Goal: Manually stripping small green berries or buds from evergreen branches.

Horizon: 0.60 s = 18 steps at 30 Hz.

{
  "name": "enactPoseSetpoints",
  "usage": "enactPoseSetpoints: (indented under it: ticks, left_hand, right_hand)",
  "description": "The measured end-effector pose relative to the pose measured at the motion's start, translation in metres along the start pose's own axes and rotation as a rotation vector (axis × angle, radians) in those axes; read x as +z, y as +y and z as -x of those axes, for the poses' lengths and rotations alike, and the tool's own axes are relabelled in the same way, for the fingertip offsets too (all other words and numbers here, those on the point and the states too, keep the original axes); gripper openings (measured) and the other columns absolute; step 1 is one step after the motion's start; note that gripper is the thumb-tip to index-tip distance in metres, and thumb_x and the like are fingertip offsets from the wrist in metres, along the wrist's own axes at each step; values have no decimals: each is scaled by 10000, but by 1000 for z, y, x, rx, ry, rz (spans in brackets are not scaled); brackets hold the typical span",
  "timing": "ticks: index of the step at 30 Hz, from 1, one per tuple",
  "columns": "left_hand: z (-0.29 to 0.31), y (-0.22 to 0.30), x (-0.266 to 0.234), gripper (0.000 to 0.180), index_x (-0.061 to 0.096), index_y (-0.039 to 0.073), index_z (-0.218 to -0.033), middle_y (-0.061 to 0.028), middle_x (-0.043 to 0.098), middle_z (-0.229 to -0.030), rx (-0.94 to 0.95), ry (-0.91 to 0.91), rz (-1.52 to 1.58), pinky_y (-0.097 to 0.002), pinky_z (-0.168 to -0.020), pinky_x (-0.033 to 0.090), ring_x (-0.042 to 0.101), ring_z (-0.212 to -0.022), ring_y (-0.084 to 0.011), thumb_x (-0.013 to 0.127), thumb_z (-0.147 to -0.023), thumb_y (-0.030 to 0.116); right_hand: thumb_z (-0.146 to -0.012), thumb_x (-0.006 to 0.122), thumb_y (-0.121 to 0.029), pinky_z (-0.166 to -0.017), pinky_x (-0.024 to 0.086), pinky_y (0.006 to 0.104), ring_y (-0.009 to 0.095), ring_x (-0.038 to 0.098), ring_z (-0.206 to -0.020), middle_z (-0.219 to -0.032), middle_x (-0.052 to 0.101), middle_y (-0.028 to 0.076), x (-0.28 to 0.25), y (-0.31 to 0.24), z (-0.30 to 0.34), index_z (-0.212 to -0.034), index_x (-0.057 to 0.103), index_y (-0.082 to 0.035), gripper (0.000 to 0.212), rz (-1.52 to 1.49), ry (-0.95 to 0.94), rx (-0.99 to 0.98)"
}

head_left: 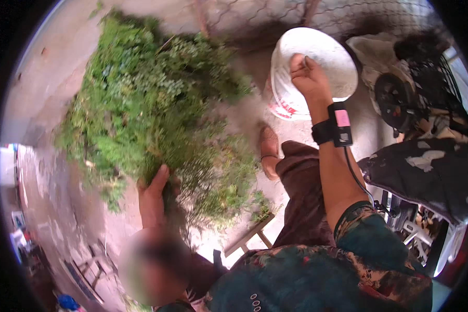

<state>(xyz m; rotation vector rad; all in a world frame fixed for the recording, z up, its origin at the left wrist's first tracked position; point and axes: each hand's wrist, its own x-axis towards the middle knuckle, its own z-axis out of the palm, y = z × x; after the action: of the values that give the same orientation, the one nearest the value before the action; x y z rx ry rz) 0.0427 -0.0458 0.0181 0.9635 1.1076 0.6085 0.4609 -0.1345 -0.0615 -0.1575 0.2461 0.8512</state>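
The greens (156,93) look soft and light; grab bunches. Left hand (155,197) touches them, right hand (311,79) curls over the bucket (282,78); can't tell either grip.

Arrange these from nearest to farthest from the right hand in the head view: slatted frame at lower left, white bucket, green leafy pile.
1. White bucket: right at the right hand.
2. Green leafy pile: left of it.
3. Slatted frame: far lower left.

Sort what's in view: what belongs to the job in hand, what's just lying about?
Seemingly in use:
green plants, at the left hand
white bucket, right hand over its mouth

Apparently lying about:
black wheel, at right
blue thing, lower left
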Motion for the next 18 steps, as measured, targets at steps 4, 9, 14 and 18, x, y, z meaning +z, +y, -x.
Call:
enactPoseSetpoints:
  ticks: [4, 9, 14, 18]
  left_hand:
    - [-2, -9, -2, 209, 574, 53, -999, -33, 592, -796, 40, -64, 71, -240, -489, 450, 566, -598, -132, 636, -833, 163]
    - [5, 0, 3, 204, 593, 52, -948, -21, 599, -770, 86, -85, 32, -243, -494, 462, 591, -639, -123, 623, -858, 233]
    - [4, -1, -1, 180, 597, 48, -927, -11, 599, -734, 79, -205, -26, -240, -499, 456, 575, -621, -111, 594, -878, 221]
    - [8, -1, -2, 161, 589, 51, -928, -7, 597, -741, 66, -227, -2, -238, -505, 451, 559, -598, -102, 583, -885, 205]
  right_hand:
    - [-916, 455, -86, -416, 340, 206, 69, 364, -475, -621, 375, -19, 56, 74, 59, -872, 478, -38, 69, 336, -150, 396]
    - [-883, 561, -138, -407, 323, 184, 27, 402, -507, -696, 492, -31, 64, 167, 119, -987, 566, -89, 115, 1118, -463, 321]
    - [-828, 581, -131, -502, 369, 198, 26, 436, -580, -650, 519, -21, 66, 199, 132, -1003, 615, -38, 201, 1513, -669, 127]
    - [-808, 599, -71, -510, 331, 165, -13, 416, -591, -675, 520, -72, 58, 210, 134, -1093, 594, -50, 286, 1557, -825, 199]
